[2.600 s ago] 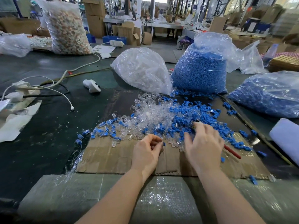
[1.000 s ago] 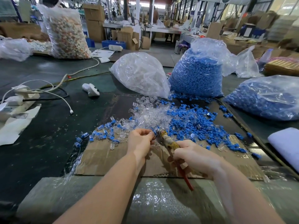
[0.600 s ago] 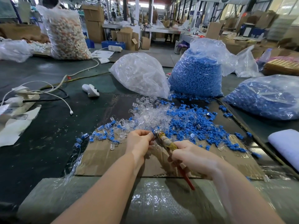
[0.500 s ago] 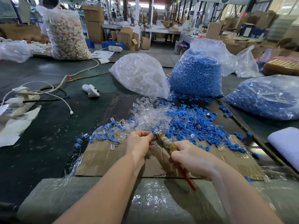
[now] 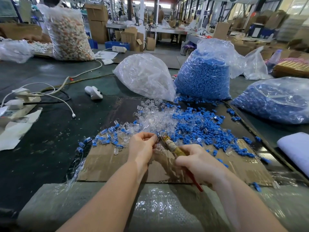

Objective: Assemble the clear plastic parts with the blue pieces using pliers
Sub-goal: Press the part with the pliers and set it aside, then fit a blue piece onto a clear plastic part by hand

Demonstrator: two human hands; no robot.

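The right hand (image 5: 199,162) grips the pliers (image 5: 173,148), nose pointing at the left hand (image 5: 142,148). The left hand's fingers are curled, pinching a small part too hidden to identify, over the cardboard (image 5: 107,163).

Two clear bags of blue plastic pieces (image 5: 203,77) (image 5: 274,101); one bag of clear plastic parts (image 5: 145,76); one pair of pliers (image 5: 172,146); loose pieces apparently too numerous to count.

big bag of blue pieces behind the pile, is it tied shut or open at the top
Open. The clear plastic bag of blue pieces stands upright with its loose, untied top gaping, and blue pieces lie spilled around its base.
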